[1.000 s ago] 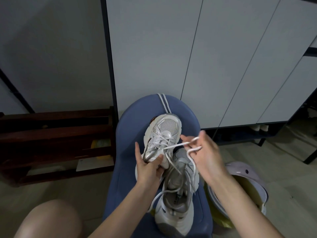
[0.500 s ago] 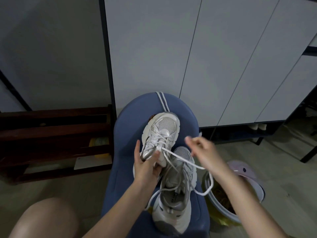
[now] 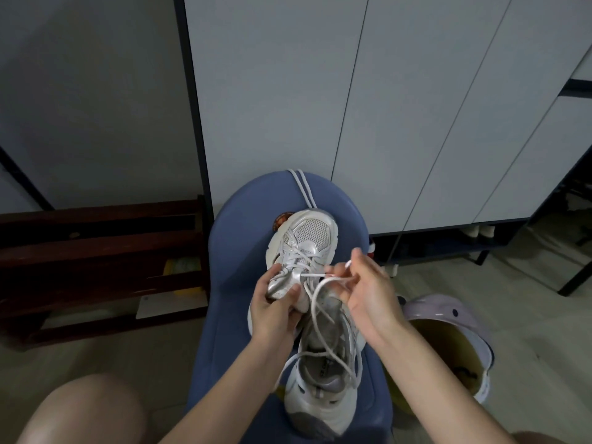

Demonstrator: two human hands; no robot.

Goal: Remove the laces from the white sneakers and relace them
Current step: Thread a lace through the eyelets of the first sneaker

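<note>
Resting on a blue seat (image 3: 230, 251), two white sneakers lie one behind the other, the far shoe (image 3: 304, 241) with its mesh toe pointing away and the near shoe (image 3: 323, 373) with its open collar facing up. The left hand (image 3: 275, 309) grips the far shoe at its tongue and throat, thumb on the near side and fingers curled over the silvery upper. The right hand (image 3: 368, 293) is just beside it, to the right, and pinches a white lace (image 3: 315, 275) between thumb and fingertips; the lace tip pokes up past the fingers. From the pinch one strand runs taut leftward to the far shoe's eyelets, where the lacing is still crossed over the upper part of the throat. Slack loops of lace drop from the right hand, cross over the near shoe's collar and trail off its left side onto the seat. Whether those loops belong to one shoe or both cannot be told.

The two hands are near each other but not touching, each closed on its own thing. A bare knee (image 3: 83, 408) shows at the lower left. A dark wooden rack (image 3: 96, 248) stands on the floor to the left, pale cabinet doors (image 3: 352, 107) rise behind the seat, and a pale bin (image 3: 448, 318) with a yellowish liner sits at the right, beside the seat.
</note>
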